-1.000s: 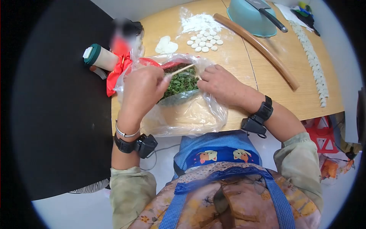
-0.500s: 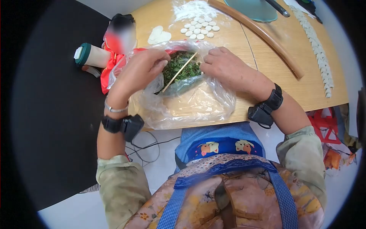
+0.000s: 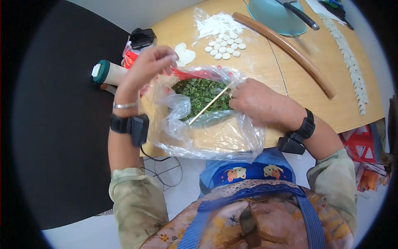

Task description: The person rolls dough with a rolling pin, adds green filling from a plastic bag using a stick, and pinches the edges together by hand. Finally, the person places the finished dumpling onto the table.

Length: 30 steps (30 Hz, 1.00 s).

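Note:
Chopped greens [image 3: 203, 96] lie in an opened clear plastic bag [image 3: 226, 141] at the table's front edge. A thin light stick [image 3: 210, 103] rests slantwise across them. My right hand [image 3: 255, 99] grips the bag's right rim with curled fingers. Above the bag's upper left side is my left hand [image 3: 153, 64], raised, its fingers bent and slightly blurred; whether they hold anything cannot be made out. Just beyond it lie flat white dough wrappers [image 3: 184, 54].
Small dough discs [image 3: 225, 46] lie beside scattered flour [image 3: 217, 25]. A long wooden rolling pin [image 3: 286, 54] slants across the table. Behind it is a teal bowl [image 3: 277, 16]. Folded dumplings [image 3: 348, 62] line the right side. A green-lidded bottle [image 3: 108, 74] lies at left.
My left hand has lifted off the bag's left rim, and more of the greens show. My right hand keeps its hold on the right rim. The whole view has shifted slightly.

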{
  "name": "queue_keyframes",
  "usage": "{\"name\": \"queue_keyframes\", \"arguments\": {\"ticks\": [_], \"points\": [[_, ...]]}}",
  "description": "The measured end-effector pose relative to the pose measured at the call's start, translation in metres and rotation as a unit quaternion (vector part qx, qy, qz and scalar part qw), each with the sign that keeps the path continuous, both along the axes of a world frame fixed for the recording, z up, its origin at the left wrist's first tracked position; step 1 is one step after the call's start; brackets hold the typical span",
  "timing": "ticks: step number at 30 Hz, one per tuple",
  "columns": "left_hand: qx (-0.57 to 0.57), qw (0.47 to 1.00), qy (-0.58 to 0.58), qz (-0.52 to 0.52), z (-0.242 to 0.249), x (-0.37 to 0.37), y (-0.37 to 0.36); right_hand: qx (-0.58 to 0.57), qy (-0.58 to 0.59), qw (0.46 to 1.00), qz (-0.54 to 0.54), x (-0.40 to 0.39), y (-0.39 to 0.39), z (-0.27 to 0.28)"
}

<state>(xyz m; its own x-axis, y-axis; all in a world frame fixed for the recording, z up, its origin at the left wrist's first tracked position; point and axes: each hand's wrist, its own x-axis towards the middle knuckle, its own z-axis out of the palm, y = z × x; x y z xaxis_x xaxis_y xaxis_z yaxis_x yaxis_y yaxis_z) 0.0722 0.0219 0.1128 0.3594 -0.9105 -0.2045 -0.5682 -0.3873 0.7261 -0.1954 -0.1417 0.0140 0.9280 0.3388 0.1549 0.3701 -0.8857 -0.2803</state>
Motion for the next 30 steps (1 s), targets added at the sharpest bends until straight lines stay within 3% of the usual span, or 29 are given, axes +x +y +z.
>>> {"name": "queue_keyframes", "arguments": {"ticks": [1,3,6,8,11,13,15,16,17,18,19,21,22,24,25,26,27,28,29,30], "points": [[-0.001,1.000,-0.015,0.016,0.005,0.014,-0.009,-0.001,-0.002,1.000,-0.001,0.000,0.000,0.001],[0.004,0.998,-0.056,0.038,-0.007,0.041,-0.024,-0.038,0.130,0.991,-0.004,-0.003,-0.001,0.007],[0.078,0.984,-0.147,0.060,-0.054,0.075,-0.034,-0.032,0.109,0.993,-0.016,-0.010,-0.005,0.012],[0.100,0.927,-0.347,0.102,-0.089,0.084,-0.036,-0.042,0.119,0.992,-0.032,-0.014,-0.006,0.014],[0.082,0.904,-0.384,0.168,-0.103,0.038,-0.031,-0.042,0.113,0.991,-0.059,-0.028,-0.010,0.024],[0.026,0.886,-0.436,0.155,-0.124,0.024,-0.012,-0.034,0.095,0.992,-0.071,-0.035,-0.016,0.028],[-0.181,0.849,-0.482,0.116,-0.135,0.017,0.003,-0.008,0.100,0.994,-0.048,-0.036,-0.025,0.029],[-0.179,0.850,-0.481,0.115,-0.135,0.010,0.012,-0.006,0.101,0.994,-0.048,-0.037,-0.032,0.035],[-0.230,0.922,-0.262,0.169,-0.120,-0.004,0.018,0.044,0.138,0.989,-0.029,-0.038,-0.042,0.046],[-0.268,0.939,-0.027,0.215,-0.104,-0.015,0.021,0.093,0.176,0.980,-0.010,-0.038,-0.050,0.051],[-0.267,0.939,-0.025,0.217,-0.089,-0.023,0.022,0.093,0.179,0.979,-0.009,-0.037,-0.060,0.050],[-0.280,0.940,0.045,0.189,-0.055,-0.034,0.023,0.218,0.101,0.971,0.014,-0.038,-0.077,0.048],[-0.280,0.940,0.045,0.189,-0.036,-0.039,0.024,0.228,0.090,0.969,0.008,-0.040,-0.081,0.055],[-0.216,0.975,0.051,-0.013,-0.008,-0.047,0.024,0.277,0.032,0.960,-0.021,-0.034,-0.079,0.054],[-0.216,0.975,0.051,-0.014,-0.006,-0.046,0.021,0.323,-0.027,0.945,-0.047,-0.030,-0.075,0.054],[-0.146,0.989,0.008,-0.037,-0.005,-0.043,0.014,0.326,-0.053,0.940,-0.078,-0.025,-0.061,0.059],[-0.074,0.995,-0.035,-0.062,-0.006,-0.038,0.007,0.326,-0.054,0.941,-0.079,-0.018,-0.049,0.055],[-0.074,0.995,-0.035,-0.063,-0.011,-0.029,-0.005,0.299,-0.139,0.943,-0.055,-0.010,-0.037,0.043],[-0.091,0.987,-0.133,-0.027,-0.027,-0.013,-0.019,0.268,-0.223,0.937,-0.030,-0.004,-0.026,0.032],[-0.108,0.967,-0.229,0.010,-0.043,0.001,-0.030,0.266,-0.222,0.937,-0.031,-0.002,-0.019,0.025]]}}
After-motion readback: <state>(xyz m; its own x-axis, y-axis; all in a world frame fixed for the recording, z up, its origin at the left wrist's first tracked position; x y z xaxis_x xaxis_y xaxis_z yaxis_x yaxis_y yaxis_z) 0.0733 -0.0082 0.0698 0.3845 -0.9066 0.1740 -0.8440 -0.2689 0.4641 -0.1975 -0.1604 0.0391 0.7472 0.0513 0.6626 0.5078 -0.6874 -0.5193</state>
